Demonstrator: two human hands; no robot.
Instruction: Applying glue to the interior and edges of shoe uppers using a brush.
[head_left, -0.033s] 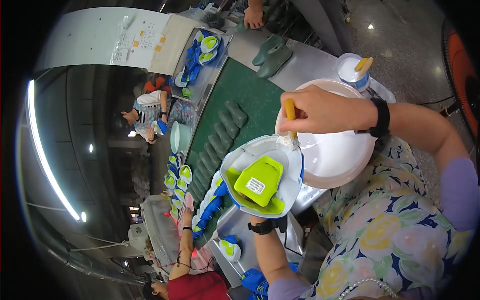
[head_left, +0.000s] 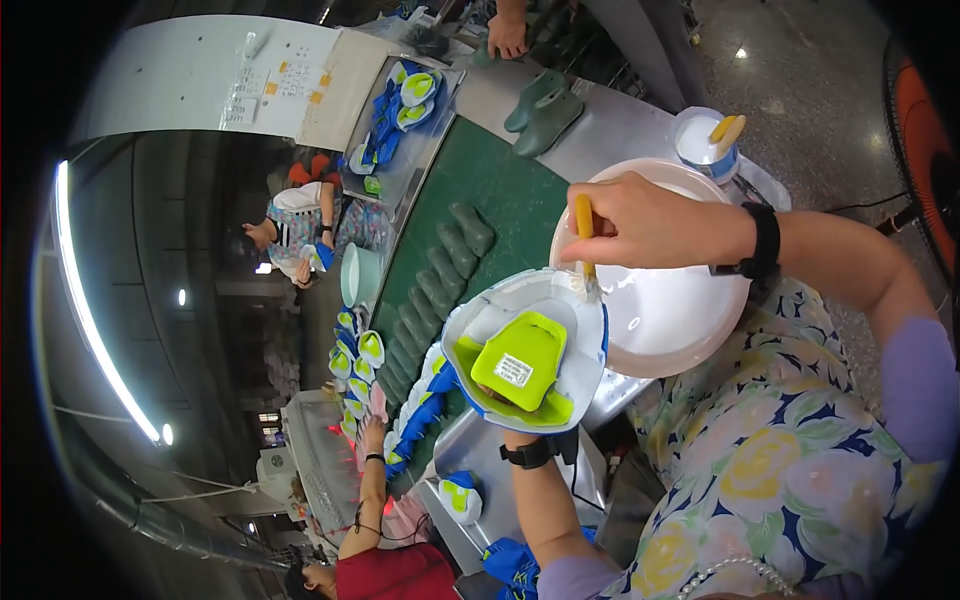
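My right hand (head_left: 645, 225) is closed around the yellow handle of a brush (head_left: 583, 216). The bristles touch the pale inner rim of a shoe upper (head_left: 470, 315), which is blue outside with a lime-green tongue carrying a white label. From below, my left hand (head_left: 517, 438) holds this upper up; its fingers are mostly hidden behind it. Under my right hand stands a wide pale basin (head_left: 690, 345) containing white liquid.
A tub of white liquid (head_left: 695, 140) with yellow-handled brushes stands beyond the basin. Dark green shoe lasts (head_left: 440, 265) and blue uppers (head_left: 415, 420) line the green conveyor (head_left: 510, 180). Co-workers (head_left: 400, 570) are across and beside it. An orange fan (head_left: 915, 140) is at right.
The brush and my right hand have shifted very slightly to the right along the rim. The shoe upper has moved a touch the same way.
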